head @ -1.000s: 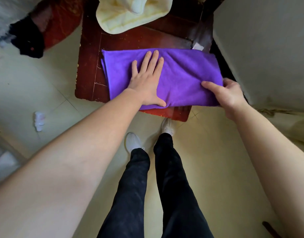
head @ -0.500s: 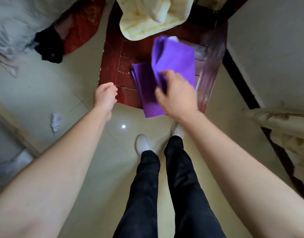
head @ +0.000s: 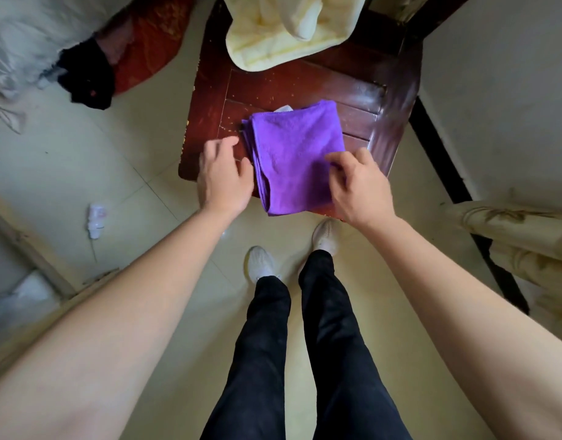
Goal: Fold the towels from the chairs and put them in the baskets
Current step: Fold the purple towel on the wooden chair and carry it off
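Hands flank folded purple towel (head: 297, 154): left hand (head: 224, 179) loose, right hand (head: 357, 185) pinching

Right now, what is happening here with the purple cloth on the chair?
A person stands at a dark wooden chair and is folding a purple towel on its seat. The towel lies in a small folded square. The right hand rests on its near right corner; the left hand is open at its left edge. A pale yellow towel lies unfolded at the back of the seat. No basket is in view.
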`<control>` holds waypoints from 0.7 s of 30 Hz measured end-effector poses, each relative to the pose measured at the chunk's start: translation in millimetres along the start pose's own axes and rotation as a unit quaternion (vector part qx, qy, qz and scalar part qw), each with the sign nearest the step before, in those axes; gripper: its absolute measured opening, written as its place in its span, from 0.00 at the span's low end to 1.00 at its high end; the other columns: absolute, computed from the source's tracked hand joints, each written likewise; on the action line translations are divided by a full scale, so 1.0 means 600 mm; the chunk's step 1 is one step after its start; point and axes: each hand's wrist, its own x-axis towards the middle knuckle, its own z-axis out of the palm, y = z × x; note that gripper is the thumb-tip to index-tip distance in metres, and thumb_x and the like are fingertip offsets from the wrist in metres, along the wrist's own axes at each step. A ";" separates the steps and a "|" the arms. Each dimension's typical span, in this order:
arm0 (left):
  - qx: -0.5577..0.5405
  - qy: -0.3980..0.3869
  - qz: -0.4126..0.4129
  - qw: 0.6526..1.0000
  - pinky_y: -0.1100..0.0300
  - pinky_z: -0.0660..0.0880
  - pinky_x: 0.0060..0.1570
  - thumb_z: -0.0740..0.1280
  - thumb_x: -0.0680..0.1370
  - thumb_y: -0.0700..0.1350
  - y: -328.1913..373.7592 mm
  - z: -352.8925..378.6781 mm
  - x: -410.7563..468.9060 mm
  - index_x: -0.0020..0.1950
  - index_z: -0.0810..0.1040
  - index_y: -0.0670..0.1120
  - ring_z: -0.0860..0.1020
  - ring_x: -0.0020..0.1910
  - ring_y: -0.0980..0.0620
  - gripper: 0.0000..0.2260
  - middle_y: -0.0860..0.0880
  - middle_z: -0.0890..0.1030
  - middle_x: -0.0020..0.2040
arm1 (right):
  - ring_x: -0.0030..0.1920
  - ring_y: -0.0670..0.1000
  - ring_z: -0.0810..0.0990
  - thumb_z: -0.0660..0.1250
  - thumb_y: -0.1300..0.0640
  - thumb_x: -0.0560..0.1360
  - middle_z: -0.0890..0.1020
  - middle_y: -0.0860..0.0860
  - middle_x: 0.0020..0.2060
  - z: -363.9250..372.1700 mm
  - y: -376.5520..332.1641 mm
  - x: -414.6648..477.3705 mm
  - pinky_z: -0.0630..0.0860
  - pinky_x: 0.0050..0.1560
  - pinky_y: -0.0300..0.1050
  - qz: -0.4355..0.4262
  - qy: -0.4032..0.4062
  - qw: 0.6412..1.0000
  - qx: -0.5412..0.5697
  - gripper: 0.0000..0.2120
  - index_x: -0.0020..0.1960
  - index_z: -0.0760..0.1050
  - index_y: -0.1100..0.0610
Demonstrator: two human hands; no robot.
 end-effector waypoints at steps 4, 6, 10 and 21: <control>0.100 -0.012 0.182 0.978 0.45 0.65 0.67 0.62 0.79 0.45 0.041 0.005 0.028 0.76 0.65 0.47 0.63 0.73 0.42 0.24 0.47 0.62 0.78 | 0.58 0.62 0.77 0.63 0.56 0.79 0.74 0.60 0.63 0.012 0.028 0.018 0.79 0.46 0.54 -0.070 -0.010 0.994 -0.084 0.21 0.71 0.72 0.55; 0.176 -0.098 0.225 0.953 0.42 0.60 0.70 0.61 0.81 0.48 0.054 0.007 0.060 0.79 0.58 0.51 0.55 0.77 0.43 0.27 0.49 0.57 0.80 | 0.61 0.64 0.73 0.62 0.53 0.79 0.71 0.61 0.66 0.021 0.037 0.027 0.78 0.52 0.60 -0.044 -0.071 0.988 -0.133 0.26 0.77 0.65 0.53; 0.318 -0.217 0.191 0.903 0.38 0.50 0.74 0.59 0.81 0.58 0.054 0.006 0.097 0.81 0.46 0.50 0.43 0.79 0.41 0.34 0.46 0.46 0.81 | 0.65 0.65 0.70 0.63 0.47 0.78 0.69 0.62 0.67 0.025 0.036 0.029 0.73 0.61 0.63 -0.015 -0.110 0.982 -0.156 0.32 0.80 0.59 0.50; 0.322 -0.208 0.261 0.886 0.37 0.49 0.75 0.63 0.66 0.76 0.017 0.006 0.022 0.81 0.44 0.45 0.39 0.79 0.50 0.56 0.48 0.41 0.81 | 0.80 0.61 0.45 0.76 0.34 0.63 0.43 0.59 0.81 -0.030 0.042 0.105 0.50 0.76 0.64 -0.231 -0.192 0.905 -0.300 0.62 0.82 0.45 0.55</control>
